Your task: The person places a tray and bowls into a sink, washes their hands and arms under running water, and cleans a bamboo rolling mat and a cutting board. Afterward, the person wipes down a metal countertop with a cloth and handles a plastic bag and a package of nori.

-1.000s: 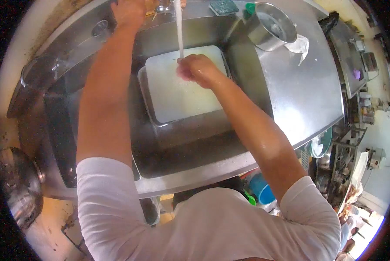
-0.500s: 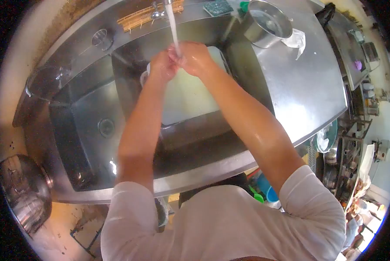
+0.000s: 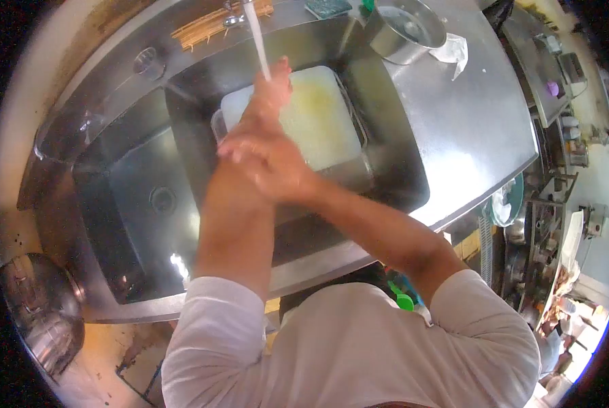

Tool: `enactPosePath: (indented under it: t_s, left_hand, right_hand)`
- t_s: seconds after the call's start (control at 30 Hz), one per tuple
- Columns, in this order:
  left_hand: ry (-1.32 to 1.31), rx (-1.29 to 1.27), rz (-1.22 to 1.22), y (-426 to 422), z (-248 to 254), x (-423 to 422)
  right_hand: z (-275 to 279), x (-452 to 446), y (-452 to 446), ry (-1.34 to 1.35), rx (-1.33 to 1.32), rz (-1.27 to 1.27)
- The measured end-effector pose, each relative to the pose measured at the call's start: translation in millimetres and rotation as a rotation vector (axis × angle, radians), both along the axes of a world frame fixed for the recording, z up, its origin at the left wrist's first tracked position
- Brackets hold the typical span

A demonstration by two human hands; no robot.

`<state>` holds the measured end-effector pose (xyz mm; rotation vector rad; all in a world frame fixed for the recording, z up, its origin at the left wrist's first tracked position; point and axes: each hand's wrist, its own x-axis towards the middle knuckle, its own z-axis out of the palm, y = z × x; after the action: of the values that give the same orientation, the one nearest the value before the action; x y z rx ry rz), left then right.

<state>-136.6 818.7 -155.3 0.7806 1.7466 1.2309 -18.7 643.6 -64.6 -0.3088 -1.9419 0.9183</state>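
On my feed, right hand (image 3: 270, 160) wrapped round left forearm (image 3: 236, 211), fingers curled over top. Beyond, white board (image 3: 325, 122) lies in sink (image 3: 399, 153), nearer its far edge. Left hand (image 3: 274, 85) reaches over board, under running water (image 3: 254, 34); blurred, I cannot tell finger spread. Pot (image 3: 389, 44) at surface's (image 3: 471, 129) far left corner, cloth (image 3: 455, 53) just beside. Mat (image 3: 216, 26) along sink's far edge.
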Motion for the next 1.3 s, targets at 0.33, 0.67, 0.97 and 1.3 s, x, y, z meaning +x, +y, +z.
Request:
enactPosePath:
  t_s: [0.33,0.67,0.97,1.3]
  left_hand:
    - [1.661,0.223,-0.981,-35,37,38]
    - [1.602,0.173,-0.737,-57,51,1]
    - [0.872,0.041,-0.851,-69,96,-20]
    - [0.089,0.395,0.140,-32,3,8]
  right_hand:
    - [6,-79,98,-0.936,0.388,0.595]
    - [-1,-19,83,-0.548,0.407,-0.257]
    - [4,-19,159,-0.251,-1.109,0.359]
    - [-35,-33,124,-0.079,-1.358,-0.271]
